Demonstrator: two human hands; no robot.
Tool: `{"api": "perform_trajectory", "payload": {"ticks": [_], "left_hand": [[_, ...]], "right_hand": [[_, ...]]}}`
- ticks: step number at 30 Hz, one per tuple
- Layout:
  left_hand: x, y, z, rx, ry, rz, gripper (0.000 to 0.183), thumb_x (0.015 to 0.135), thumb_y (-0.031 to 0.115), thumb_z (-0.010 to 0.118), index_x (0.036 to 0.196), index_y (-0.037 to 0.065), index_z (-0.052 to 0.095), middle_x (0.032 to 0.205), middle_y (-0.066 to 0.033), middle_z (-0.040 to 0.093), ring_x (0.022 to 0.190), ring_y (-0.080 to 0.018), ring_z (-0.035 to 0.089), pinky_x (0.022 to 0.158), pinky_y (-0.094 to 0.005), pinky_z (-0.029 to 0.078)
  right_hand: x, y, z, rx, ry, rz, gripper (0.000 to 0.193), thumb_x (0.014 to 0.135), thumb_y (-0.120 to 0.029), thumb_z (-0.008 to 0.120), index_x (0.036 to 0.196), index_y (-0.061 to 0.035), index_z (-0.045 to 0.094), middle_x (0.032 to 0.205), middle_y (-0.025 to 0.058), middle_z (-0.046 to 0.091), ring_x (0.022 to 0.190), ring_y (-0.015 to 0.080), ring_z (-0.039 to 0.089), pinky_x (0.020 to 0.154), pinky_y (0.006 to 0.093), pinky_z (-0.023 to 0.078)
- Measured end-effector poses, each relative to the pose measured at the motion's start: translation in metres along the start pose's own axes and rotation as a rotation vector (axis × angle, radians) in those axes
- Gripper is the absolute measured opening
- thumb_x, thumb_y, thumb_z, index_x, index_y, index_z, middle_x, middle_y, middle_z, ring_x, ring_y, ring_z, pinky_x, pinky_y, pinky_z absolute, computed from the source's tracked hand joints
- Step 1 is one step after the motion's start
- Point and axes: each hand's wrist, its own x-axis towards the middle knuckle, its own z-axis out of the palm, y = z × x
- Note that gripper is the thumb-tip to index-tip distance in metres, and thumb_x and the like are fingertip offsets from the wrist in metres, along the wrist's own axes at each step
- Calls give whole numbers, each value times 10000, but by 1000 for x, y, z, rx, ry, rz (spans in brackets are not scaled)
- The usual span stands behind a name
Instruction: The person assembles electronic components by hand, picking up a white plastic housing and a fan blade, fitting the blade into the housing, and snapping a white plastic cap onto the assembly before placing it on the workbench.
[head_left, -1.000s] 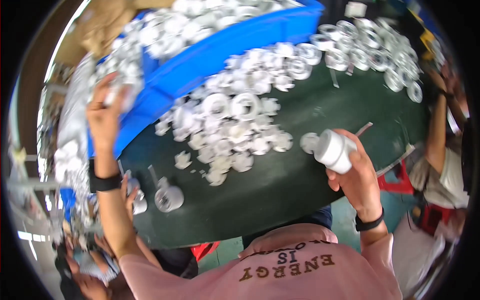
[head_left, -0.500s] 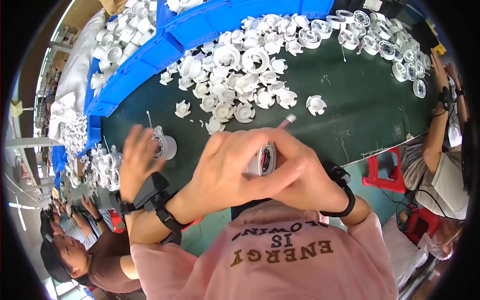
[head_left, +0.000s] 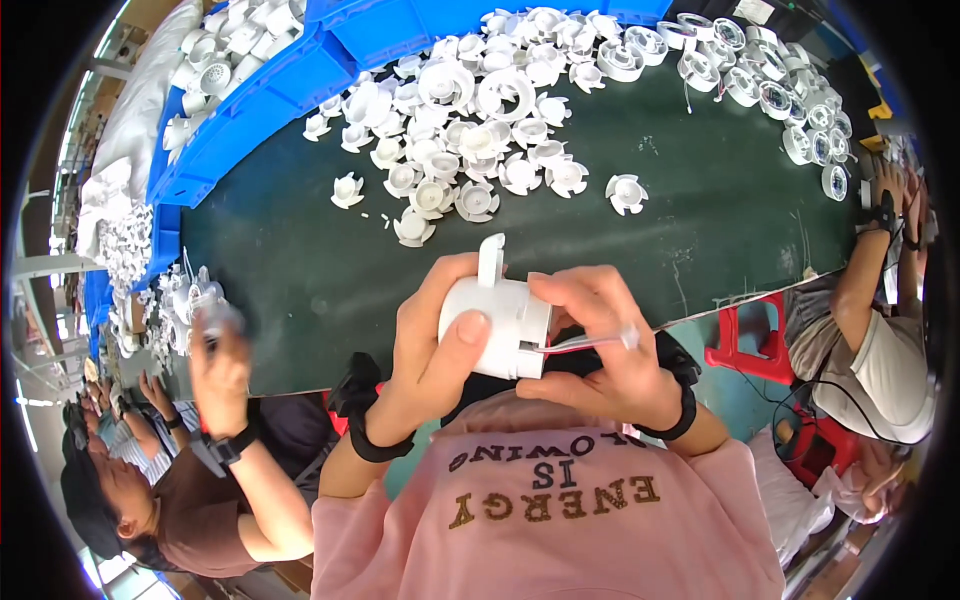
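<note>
White housing (head_left: 506, 318) is pinched by left hand (head_left: 428, 355) and right hand (head_left: 628, 372), red stool (head_left: 729, 332) standing beside green table (head_left: 320, 270).

The left hand (head_left: 415, 350) holds a white housing (head_left: 485, 325), its tab (head_left: 491, 262) pointing toward the desk's far side. The right hand (head_left: 628, 378) has its index finger against the housing's right end, where a wire (head_left: 580, 343) sticks out. Beyond, impellers (head_left: 476, 203) lie heaped on the green desk (head_left: 300, 260) near a blue bin (head_left: 235, 135). At left, a co-worker's hand (head_left: 222, 375) is blurred.
</note>
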Motion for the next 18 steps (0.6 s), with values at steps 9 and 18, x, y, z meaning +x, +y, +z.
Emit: {"api": "perform_trajectory", "payload": {"ticks": [9, 18], "left_hand": [[-19, -23, -9, 320, 85, 487, 755, 812, 618, 568, 1071, -90, 552, 959, -216, 615, 796, -328, 625, 677, -375, 521], [-36, -23, -18, 438, 73, 453, 823, 819, 707, 478, 1036, -83, 561, 974, -212, 609, 789, -331, 622, 671, -376, 531]], "right_hand": [[-10, -11, 13, 355, -116, 305, 811, 720, -230, 818, 1345, 76, 401, 1130, 129, 465, 991, 191, 552, 777, 290, 549], [-8, -21, 22, 538, -164, 441, 785, 741, -182, 809, 1355, 62, 385, 1093, 80, 447, 969, 161, 548, 773, 285, 535]]}}
